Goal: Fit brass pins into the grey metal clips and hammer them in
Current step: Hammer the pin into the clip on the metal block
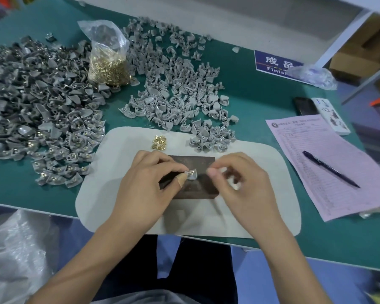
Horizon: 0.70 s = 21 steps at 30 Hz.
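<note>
Head view: grey clip (190, 174) with a brass pin seated in its hole, pinched between thumb and forefinger of left hand (149, 185), just above dark metal block (191, 178) at the middle of pale felt mat (119, 194). Seated only, by the look of it, not yet hammered; no hammer visible. Right hand (239, 185) just beside the clip, fingers curled and blurred, thumb tip toward the clip; whether holding anything, impossible to tell. Left thumb wrapped in a plaster, both wrists low over the mat, forearms reaching in from the near edge.

Progress, judged from the heaps: large pile of pinned clips (42, 110) at left, many showing brass; pile of bare clips (178, 88) beyond the mat, equally large. Roughly midway, then. Small cluster of loose pins (159, 143) on the mat's far edge, bag of pins (109, 62) between the piles.
</note>
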### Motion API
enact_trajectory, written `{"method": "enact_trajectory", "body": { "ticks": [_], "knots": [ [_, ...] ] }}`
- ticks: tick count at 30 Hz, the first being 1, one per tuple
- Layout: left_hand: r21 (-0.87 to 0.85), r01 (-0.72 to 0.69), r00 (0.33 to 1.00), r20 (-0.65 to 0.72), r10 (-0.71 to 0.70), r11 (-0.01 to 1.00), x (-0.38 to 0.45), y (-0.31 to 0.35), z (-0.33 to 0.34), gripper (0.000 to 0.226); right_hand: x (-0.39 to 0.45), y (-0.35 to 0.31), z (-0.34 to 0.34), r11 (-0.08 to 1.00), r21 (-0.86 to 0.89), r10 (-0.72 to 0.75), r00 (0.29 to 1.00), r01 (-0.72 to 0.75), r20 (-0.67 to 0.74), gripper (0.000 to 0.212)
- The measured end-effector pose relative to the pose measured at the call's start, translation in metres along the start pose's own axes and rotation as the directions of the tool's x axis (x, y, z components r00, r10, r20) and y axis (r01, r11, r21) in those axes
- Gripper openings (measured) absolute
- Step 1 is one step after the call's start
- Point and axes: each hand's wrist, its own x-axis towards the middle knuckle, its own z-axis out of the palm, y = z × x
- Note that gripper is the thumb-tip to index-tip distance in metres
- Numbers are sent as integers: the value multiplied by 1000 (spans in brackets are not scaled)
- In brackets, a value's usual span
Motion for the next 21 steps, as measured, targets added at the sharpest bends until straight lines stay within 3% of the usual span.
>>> {"method": "enact_trajectory", "body": {
  "ticks": [1,3,5,7,11,13,15,17,19,21],
  "knots": [
    [37,1,1000,10,-1,999,1,1,-2,11,-10,8,-7,999,-34,23,995,-27,-101,4],
    [106,-8,999,32,5,994,3,2,-4,9,-30,25,-17,940,-242,187,957,-239,-220,9],
    [141,-31,998,58,23,989,5,3,-6,8,-47,40,-20,766,-457,408,891,-453,-200,29],
    [140,-39,997,78,28,989,6,4,-7,7,-55,46,-21,718,-521,469,874,-462,-129,34],
    [111,-26,997,75,17,993,4,5,-7,8,-47,47,-32,696,-580,455,885,-424,-102,26],
    [106,-18,998,57,12,994,3,5,-6,9,-44,46,-39,800,-432,413,905,-416,-107,15],
    [100,-3,999,44,-2,995,2,5,-5,10,-42,40,-42,903,-149,397,916,-402,-68,14],
    [87,17,999,32,-20,996,2,5,-5,10,-40,30,-38,915,87,391,920,-393,39,13],
    [90,31,999,29,-34,995,2,5,-5,9,-41,19,-32,904,206,347,925,-374,156,19],
    [110,28,999,38,-33,994,4,7,-7,9,-42,12,-29,928,196,277,939,-317,205,24]
  ]
}}
